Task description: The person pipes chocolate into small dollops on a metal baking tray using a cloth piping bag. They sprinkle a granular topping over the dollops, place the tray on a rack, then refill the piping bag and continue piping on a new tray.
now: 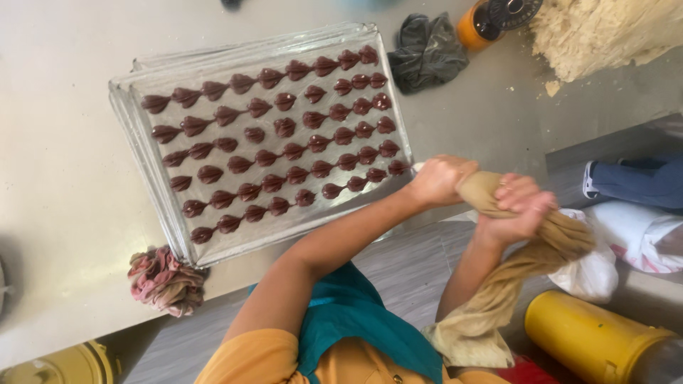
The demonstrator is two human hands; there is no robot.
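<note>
Piping is the step in hand, by the look of it: both hands are gripping a tan cloth piping bag (523, 245) at the tray's 4 o'clock corner. The left hand (441, 179) is closing fully around the narrow front end of the bag, right at the rim of the metal tray (142, 135), while the right hand (518, 210) is wrapping tight around the twisted middle just behind it, the loose tail of the bag hanging down toward 6 o'clock. The tray is lying on the pale tabletop (57, 178), filled with slanting rows of brown piped pieces (284, 128); the rows nearest the hands are stopping short, leaving bare metal at the tray's 5 o'clock edge. A judgement only: the next move is calling for a steady squeeze from the rear hand while the front hand is guiding the tip over that bare strip, keeping the spacing even. A crumpled pink rag (167, 279) is sitting at the tray's 7 o'clock corner, a dark rag (425, 53) at 1 o'clock.
</note>
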